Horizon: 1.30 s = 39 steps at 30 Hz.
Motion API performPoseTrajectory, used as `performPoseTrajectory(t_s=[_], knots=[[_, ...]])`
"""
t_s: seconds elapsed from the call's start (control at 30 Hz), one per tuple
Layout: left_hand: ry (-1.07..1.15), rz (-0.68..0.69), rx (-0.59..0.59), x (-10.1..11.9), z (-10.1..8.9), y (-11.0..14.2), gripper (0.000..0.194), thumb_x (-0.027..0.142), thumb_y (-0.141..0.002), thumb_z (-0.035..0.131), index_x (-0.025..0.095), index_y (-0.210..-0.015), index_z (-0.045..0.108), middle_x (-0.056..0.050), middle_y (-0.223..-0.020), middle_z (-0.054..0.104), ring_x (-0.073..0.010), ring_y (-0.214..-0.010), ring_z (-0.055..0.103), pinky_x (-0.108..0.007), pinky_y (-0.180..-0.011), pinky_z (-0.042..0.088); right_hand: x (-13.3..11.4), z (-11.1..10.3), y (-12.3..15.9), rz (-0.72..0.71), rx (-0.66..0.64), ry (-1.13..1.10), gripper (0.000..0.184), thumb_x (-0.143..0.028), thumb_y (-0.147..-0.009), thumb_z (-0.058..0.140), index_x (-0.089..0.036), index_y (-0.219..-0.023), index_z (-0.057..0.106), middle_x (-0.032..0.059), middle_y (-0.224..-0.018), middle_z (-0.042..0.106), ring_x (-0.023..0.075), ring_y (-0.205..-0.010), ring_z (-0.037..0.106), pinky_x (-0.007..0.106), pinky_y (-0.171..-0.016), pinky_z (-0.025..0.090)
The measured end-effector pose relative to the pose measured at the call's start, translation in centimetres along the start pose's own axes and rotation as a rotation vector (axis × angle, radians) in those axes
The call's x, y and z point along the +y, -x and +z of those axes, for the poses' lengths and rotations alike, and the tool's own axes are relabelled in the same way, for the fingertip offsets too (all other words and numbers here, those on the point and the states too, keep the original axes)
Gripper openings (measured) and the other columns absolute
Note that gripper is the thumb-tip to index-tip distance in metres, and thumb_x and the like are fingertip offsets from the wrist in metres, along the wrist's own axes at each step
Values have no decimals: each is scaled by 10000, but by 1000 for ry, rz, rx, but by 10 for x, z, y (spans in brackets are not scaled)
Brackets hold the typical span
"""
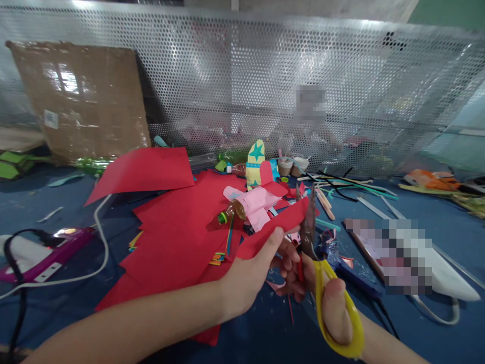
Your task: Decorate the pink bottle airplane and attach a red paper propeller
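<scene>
My left hand [261, 265] pinches a narrow piece of red paper [273, 226] between thumb and fingers. In my right hand [333, 303] is a pair of scissors with yellow handles [354, 323]; the thumb goes through one loop. The scissor blades [308, 222] stand apart, with the far end of the red paper between them. Behind the paper lies a small bottle with a green cap [229, 212], wrapped in pink paper. A large stack of red sheets [170, 247] spreads to the left of my hands. Part of my right fingers is hidden behind the scissors and the paper.
A purple power strip [71, 247] and cables lie at the left. At the right are a blue glue gun [356, 275], a blurred phone-like object [379, 253] and loose sticks [325, 203]. Cardboard [87, 101] leans on a perforated metal screen [189, 65] at the back.
</scene>
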<state>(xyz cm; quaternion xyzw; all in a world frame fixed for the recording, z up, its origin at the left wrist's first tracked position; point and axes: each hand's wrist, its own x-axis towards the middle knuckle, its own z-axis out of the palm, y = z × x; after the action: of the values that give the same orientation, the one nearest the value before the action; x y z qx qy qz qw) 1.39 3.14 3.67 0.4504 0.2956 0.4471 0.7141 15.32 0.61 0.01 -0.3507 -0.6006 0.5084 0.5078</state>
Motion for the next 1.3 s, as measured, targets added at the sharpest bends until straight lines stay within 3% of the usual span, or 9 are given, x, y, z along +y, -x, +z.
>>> performPoseTrajectory(t_s=[0.27, 0.4, 0.77, 1.03, 1.3], knots=[[-40, 44, 29, 1, -3, -1, 527, 644, -811, 531, 149, -640, 593, 5, -592, 503, -106, -574, 466, -224, -549, 376, 0, 4, -3, 16, 13, 0, 714, -893, -673, 252, -227, -772, 491, -63, -512, 310, 121, -406, 344, 296, -401, 490], [-45, 51, 67, 2, -6, -4, 479, 603, -832, 533, 155, -686, 614, -10, -665, 546, -112, -614, 481, -227, -568, 384, -2, -4, -2, 59, -34, 56, 665, -866, -709, 275, -235, -760, 477, -56, -553, 317, 122, -436, 336, 311, -437, 493], [-57, 250, 174, 8, -18, -15, 274, 392, -829, 598, 131, -759, 643, -43, -724, 612, -132, -647, 531, -238, -569, 423, -3, -15, -3, 130, -122, 130, 626, -847, -731, 282, -238, -718, 426, -56, -567, 291, 119, -439, 323, 300, -406, 447], [-73, 297, 182, 5, -26, -23, 257, 373, -828, 608, 133, -763, 671, -37, -706, 624, -125, -636, 535, -231, -565, 425, -7, -15, -1, 184, -107, 136, 656, -863, -704, 307, -227, -768, 453, -68, -566, 283, 101, -438, 286, 267, -378, 412], [-99, 333, 228, 11, -26, -26, 315, 442, -791, 635, 144, -692, 650, -26, -666, 611, -121, -603, 521, -242, -573, 425, 1, -17, 0, 138, -131, 148, 577, -779, -791, 325, -216, -798, 449, -67, -587, 309, 91, -438, 305, 246, -377, 428]])
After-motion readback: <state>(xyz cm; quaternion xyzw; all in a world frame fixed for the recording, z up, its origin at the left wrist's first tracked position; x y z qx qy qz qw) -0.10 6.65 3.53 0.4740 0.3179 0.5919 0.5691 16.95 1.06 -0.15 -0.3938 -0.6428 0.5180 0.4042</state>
